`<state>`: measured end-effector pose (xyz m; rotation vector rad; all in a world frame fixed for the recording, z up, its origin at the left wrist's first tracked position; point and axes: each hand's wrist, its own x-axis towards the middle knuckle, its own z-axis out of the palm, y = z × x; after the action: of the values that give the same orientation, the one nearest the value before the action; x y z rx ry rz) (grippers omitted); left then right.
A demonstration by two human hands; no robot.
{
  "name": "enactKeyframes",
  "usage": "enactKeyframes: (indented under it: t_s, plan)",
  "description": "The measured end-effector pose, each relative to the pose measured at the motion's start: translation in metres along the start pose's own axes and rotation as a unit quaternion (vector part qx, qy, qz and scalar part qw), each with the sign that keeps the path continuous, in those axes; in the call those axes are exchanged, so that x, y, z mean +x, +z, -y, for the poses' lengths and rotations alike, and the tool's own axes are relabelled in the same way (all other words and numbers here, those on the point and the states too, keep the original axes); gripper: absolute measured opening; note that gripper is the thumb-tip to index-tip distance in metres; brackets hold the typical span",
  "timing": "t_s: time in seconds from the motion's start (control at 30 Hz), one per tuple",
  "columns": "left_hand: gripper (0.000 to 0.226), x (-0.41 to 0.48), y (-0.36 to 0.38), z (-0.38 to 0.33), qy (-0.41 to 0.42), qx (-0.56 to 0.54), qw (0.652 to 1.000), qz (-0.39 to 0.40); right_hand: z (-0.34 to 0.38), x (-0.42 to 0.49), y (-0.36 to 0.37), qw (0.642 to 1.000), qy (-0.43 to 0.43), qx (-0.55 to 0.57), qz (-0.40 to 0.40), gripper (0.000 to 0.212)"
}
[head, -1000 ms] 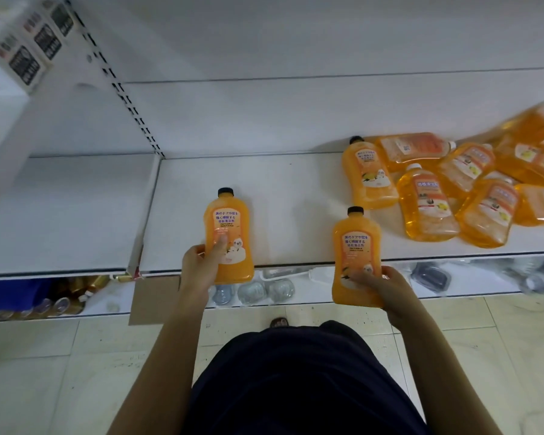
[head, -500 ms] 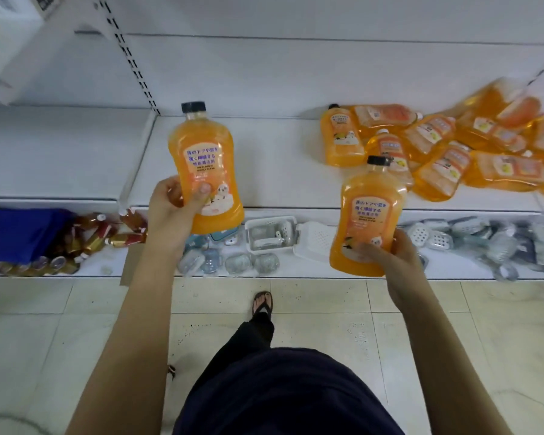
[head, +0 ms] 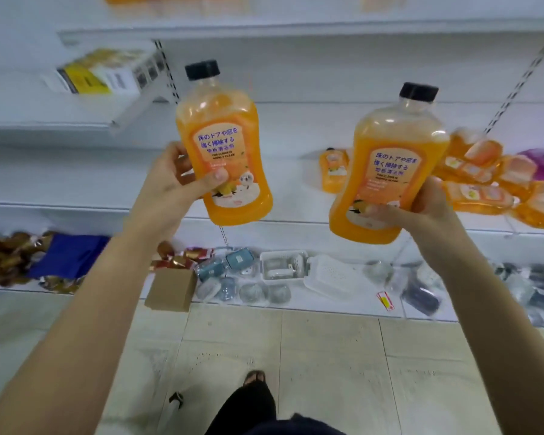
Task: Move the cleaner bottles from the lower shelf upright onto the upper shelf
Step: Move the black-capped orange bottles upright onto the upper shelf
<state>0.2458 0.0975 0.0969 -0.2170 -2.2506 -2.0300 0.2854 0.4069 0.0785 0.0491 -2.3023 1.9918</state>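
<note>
Left hand [head: 173, 180] is gripping one cleaner bottle [head: 223, 146] low on its body; right hand [head: 421, 208] is gripping a 2nd bottle [head: 387, 171] near the base. Both are hanging caps-up in mid-air below the upper shelf [head: 296, 26] (prob. so they land upright). The other bottles [head: 490, 183] are lying on the lower shelf [head: 296, 196].

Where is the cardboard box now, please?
Head view, lower left of centre: the box sits at the front edge of the bottom shelf, left of the blue-grey cases.
</note>
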Motion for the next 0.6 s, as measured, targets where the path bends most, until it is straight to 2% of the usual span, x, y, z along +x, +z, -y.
enactKeyframes:
  t_s: [0.2, 0.43, 0.6]
  plan:
    - [0.046, 0.021, -0.026, -0.081, 0.098, 0.025, 0.994, 0.029, 0.058, 0.034, 0.007, 0.995, -0.072, -0.017, 0.065, 0.077]
    - [0.040, 0.076, -0.074, -0.136, 0.140, 0.026, 0.989, 0.034, 0.123, 0.106, 0.050, 0.980, -0.147, -0.033, 0.132, 0.081]
    - [0.049, 0.128, -0.116, -0.156, 0.157, 0.044, 0.985, 0.059, 0.166, 0.163, 0.095, 0.971, -0.192, -0.009, 0.145, 0.069]
